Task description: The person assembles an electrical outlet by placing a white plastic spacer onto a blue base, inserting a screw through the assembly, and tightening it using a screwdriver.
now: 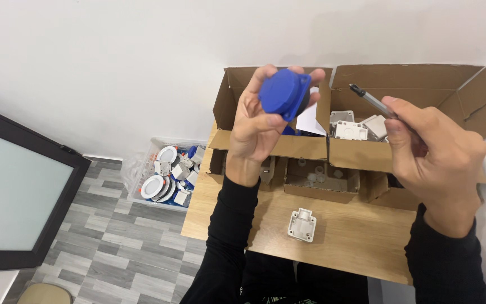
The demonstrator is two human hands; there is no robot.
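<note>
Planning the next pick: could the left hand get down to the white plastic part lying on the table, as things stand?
Probably not yet: the left hand is full, gripping the blue cap. The white part lies uncovered on the table.

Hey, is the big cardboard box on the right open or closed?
Open. The large brown cardboard box has its flaps standing up and spread outward, and white plastic housings show inside it.

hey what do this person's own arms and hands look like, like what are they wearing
Both arms are covered by long, close-fitting black sleeves that end at the wrists. The left hand and right hand are bare: no gloves, and no rings, watch or bracelets show from this side. The sleeves are plain, with no visible print, stripes or cuffs of another colour.
</note>
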